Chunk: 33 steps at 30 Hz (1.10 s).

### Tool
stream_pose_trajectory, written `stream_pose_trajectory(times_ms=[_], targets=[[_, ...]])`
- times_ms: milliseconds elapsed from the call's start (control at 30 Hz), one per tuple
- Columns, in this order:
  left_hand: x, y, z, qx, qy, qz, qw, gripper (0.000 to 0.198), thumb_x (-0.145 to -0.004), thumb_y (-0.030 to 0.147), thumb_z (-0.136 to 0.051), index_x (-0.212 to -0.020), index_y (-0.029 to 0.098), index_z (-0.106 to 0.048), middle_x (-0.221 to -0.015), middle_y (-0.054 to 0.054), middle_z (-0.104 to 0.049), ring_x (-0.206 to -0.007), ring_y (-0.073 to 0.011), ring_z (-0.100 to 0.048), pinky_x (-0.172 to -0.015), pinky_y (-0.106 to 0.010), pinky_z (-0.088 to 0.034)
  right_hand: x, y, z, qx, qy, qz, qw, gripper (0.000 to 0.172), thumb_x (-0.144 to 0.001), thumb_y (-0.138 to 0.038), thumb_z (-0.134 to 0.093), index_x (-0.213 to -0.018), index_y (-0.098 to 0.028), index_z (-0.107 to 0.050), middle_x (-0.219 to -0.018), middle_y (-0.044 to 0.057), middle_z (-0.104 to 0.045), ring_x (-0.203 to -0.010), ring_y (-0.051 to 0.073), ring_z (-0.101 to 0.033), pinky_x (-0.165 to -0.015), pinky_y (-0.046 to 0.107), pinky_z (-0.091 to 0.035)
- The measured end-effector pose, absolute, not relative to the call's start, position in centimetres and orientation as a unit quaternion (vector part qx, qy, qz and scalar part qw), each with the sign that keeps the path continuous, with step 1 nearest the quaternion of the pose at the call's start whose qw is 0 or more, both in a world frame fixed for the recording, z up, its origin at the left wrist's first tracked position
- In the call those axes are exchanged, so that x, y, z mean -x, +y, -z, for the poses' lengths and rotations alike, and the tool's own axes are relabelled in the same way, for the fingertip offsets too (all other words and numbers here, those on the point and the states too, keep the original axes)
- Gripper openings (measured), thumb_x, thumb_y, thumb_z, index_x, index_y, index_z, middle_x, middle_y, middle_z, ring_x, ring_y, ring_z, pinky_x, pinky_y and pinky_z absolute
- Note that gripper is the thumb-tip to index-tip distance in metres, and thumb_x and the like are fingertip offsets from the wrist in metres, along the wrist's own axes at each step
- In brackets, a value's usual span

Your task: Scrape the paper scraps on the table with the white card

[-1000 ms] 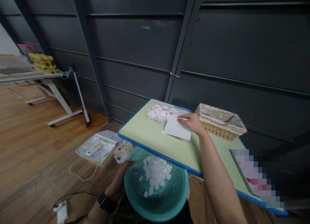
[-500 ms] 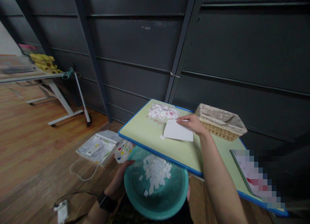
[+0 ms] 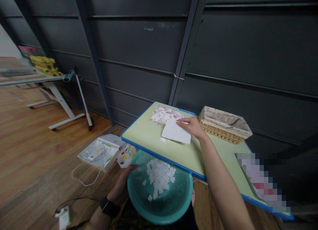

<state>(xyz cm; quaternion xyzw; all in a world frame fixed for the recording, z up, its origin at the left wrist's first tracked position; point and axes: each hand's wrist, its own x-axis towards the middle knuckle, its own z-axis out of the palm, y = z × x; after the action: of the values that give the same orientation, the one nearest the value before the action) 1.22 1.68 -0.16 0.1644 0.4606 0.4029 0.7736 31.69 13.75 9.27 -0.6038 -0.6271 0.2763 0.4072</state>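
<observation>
At the table [image 3: 139, 134], 1 sheet [image 3: 176, 133] in right grip [image 3: 193, 128].

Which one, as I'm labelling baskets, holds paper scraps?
The round teal basket, held by the left hand; the rectangular wicker basket on the table shows only fabric lining inside.

Right grip [image 3: 193, 126] pinched, left grip [image 3: 126, 177] curled

Dark panelled wall [image 3: 139, 41], yellow objects [image 3: 44, 65] on a white-legged table [image 3: 32, 80], open white box [image 3: 112, 159] on wooden floor [image 3: 32, 157], white cable [image 3: 85, 185]
</observation>
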Motion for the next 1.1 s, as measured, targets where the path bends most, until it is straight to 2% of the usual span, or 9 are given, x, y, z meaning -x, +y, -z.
stream_pose_trajectory(times_ms=[200,333,433,633,833,1100], targets=[[-1.4,1.6,-0.1,-0.176,0.461,-0.414,0.765,0.010,-0.078,0.022,-0.061,-0.081,0.013,-0.065,-0.063,-0.004,-0.075,-0.050,-0.0168,-0.066,-0.053,-0.029,-0.056,-31.8,13.8,-9.1,0.595,-0.638,-0.300,0.386,0.043,-0.063,-0.048,-0.070,-0.085,-0.012,-0.077,-0.076,0.008,-0.072,-0.056,0.015,-0.056,-0.047,0.024,-0.037],[-1.3,1.7,-0.3,-0.187,0.457,-0.417,0.764,0.012,-0.078,0.022,-0.060,-0.086,0.014,-0.065,-0.062,-0.003,-0.075,-0.051,-0.0165,-0.067,-0.054,-0.028,-0.056,-32.4,13.4,-9.6,0.597,-0.622,-0.306,0.404,0.053,-0.063,-0.054,-0.070,-0.094,-0.012,-0.075,-0.073,0.008,-0.071,-0.052,0.014,-0.054,-0.045,0.024,-0.036],[-1.2,1.8,-0.6,-0.189,0.477,-0.414,0.752,0.014,-0.081,0.023,-0.057,-0.090,0.014,-0.063,-0.060,-0.003,-0.075,-0.049,-0.0176,-0.067,-0.052,-0.029,-0.055,-33.3,12.5,-10.0,0.628,-0.611,-0.265,0.403,0.055,-0.065,-0.055,-0.068,-0.097,-0.011,-0.075,-0.068,0.008,-0.070,-0.050,0.014,-0.053,-0.044,0.024,-0.035],[-0.8,2.2,-0.4,-0.182,0.478,-0.446,0.734,0.014,-0.081,0.018,-0.057,-0.094,0.015,-0.062,-0.068,-0.004,-0.077,-0.052,-0.0172,-0.069,-0.053,-0.027,-0.056,-33.9,9.3,-9.3,0.638,-0.642,-0.179,0.385,0.046,-0.074,-0.051,-0.060,-0.093,-0.012,-0.076,-0.077,0.010,-0.073,-0.063,0.020,-0.062,-0.054,0.027,-0.044],[-0.8,2.3,0.1,-0.197,0.466,-0.439,0.742,0.017,-0.082,0.021,-0.057,-0.097,0.014,-0.062,-0.069,-0.005,-0.077,-0.054,-0.0189,-0.070,-0.051,-0.029,-0.056,-33.3,8.0,-8.8,0.654,-0.609,-0.164,0.417,0.042,-0.074,-0.048,-0.061,-0.092,-0.013,-0.077,-0.082,0.010,-0.074,-0.067,0.022,-0.065,-0.058,0.029,-0.047],[-1.1,1.8,-0.5,-0.175,0.472,-0.427,0.751,0.008,-0.080,0.019,-0.059,-0.086,0.014,-0.062,-0.064,-0.003,-0.075,-0.048,-0.0156,-0.067,-0.048,-0.026,-0.055,-34.3,8.2,-8.2,0.662,-0.616,-0.140,0.402,0.043,-0.075,-0.050,-0.059,-0.093,-0.015,-0.077,-0.086,0.009,-0.075,-0.074,0.026,-0.067,-0.066,0.033,-0.050]])
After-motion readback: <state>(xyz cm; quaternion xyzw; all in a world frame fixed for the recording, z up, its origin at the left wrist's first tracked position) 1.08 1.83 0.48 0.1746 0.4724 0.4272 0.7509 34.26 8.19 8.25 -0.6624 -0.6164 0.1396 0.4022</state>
